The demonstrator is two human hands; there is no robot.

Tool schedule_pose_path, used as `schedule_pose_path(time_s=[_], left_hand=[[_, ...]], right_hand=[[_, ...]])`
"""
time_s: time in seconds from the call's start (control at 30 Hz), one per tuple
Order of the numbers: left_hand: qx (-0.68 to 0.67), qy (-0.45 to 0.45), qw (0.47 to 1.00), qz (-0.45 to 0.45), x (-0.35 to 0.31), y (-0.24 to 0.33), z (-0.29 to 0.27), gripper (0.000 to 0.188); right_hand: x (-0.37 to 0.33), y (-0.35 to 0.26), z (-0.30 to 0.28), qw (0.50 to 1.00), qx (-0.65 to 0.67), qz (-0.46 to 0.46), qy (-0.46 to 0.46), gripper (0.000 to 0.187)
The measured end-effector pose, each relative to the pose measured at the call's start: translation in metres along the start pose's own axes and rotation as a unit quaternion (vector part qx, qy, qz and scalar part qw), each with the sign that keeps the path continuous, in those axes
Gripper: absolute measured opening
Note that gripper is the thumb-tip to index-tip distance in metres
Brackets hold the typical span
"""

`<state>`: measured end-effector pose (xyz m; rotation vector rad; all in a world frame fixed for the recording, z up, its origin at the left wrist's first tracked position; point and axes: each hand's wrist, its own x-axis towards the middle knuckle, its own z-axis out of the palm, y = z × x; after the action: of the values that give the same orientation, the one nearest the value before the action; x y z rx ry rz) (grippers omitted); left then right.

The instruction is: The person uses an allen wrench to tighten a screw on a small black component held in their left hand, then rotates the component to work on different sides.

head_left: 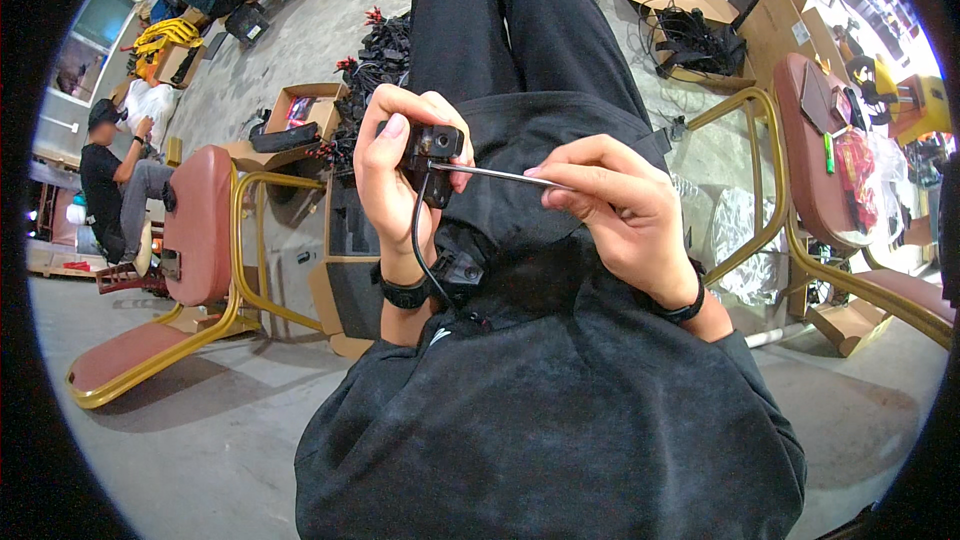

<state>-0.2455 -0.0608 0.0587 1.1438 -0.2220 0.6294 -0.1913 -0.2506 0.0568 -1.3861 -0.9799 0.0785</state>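
Above my lap, my left hand (400, 165) grips a small black boxy device (438, 143) with round holes on its face. A thin black cable (417, 230) runs from the device down toward my shirt. In my right hand (625, 210), the fingers pinch a slim metal rod-like tool (490, 174); its far tip meets the device's face near the cable. The tool's other end is hidden in my palm. Close to my left wrist, a second black device (460, 270) rests against my dark clothing.
Padded chairs with gold frames stand at left (200, 230) and right (815, 155). Ahead lie a heap of black cabled gear (382, 55), an open carton (300, 110) and a box of black cables (700, 45). Two people sit at the far left.
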Motion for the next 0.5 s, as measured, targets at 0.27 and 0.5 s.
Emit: schedule_pose_path(time_s=[0.27,0.5], left_hand=[[-0.022,-0.001,1.0,0.003,0.001,0.001,0.002,0.026],[-0.008,-0.003,1.0,0.008,0.0,0.001,0.003,0.025]], right_hand=[[-0.002,-0.009,-0.005,0.991,0.06,0.116,-0.024,0.017],[-0.004,-0.013,-0.004,0.959,0.148,0.239,-0.026,0.021]])
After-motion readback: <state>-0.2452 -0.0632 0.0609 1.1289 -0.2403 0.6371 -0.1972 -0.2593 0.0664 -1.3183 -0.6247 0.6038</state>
